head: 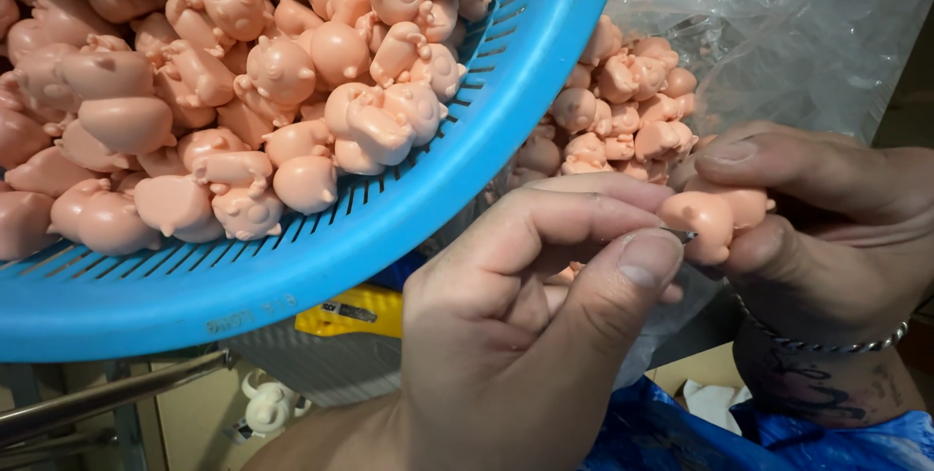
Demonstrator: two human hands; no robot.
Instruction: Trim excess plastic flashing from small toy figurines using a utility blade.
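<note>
Right hand (827, 228) fingers grip a pink figurine (708, 223); left hand (545, 306) fingers pinch a thin blade (679, 234) against it.

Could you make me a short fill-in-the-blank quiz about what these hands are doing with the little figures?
1. The big basket full of figures is coloured ____.
2. The right hand holds one small ____ figure.
3. The left hand pinches a thin metal tool whose tip touches the ____.
4. The second pile lies in a clear plastic ____.

Missing words: blue; pink; figure; bag
</note>
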